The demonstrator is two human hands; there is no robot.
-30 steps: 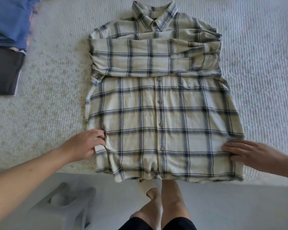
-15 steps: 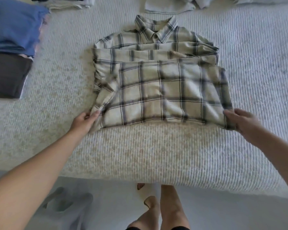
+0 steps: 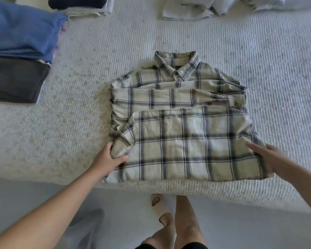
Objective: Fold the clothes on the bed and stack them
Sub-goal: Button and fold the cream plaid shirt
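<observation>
A plaid shirt [image 3: 185, 141] lies half-folded at centre frame; the left hand [image 3: 109, 159] pinches its limp edge, the right hand [image 3: 266, 157] rests flat, fingers straight. Soft, light cloth, best held at the corners.

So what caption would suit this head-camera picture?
Both hands, left hand and right hand, hold a half-folded cream-and-navy plaid cotton shirt on the white ribbed bedspread.

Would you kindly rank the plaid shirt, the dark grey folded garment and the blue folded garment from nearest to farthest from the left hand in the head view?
From the left hand:
1. Plaid shirt, gripped at its near left corner.
2. Dark grey folded garment, at the bed's left edge.
3. Blue folded garment, behind the grey one, far left.
</observation>
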